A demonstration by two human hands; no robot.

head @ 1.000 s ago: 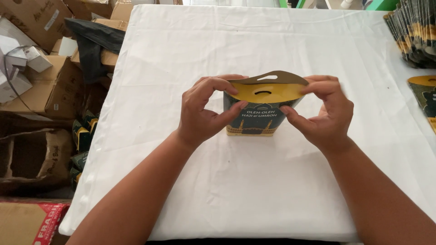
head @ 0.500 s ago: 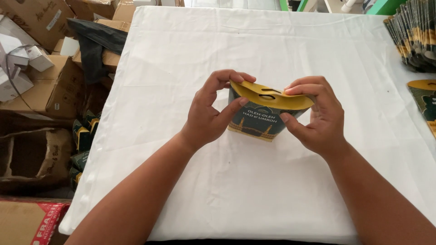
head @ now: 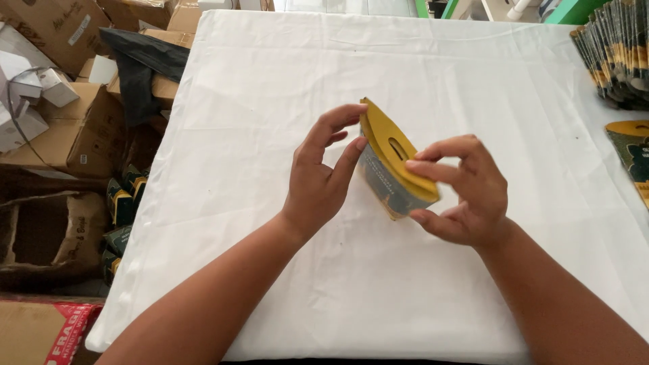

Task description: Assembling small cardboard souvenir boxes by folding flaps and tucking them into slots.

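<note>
Yellow-topped carton | between both hands | left hand pinching it | right hand gripping it

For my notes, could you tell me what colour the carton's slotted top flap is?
Mustard yellow, on the carton; the head view shows it.

Pouch between hands, above table
</note>
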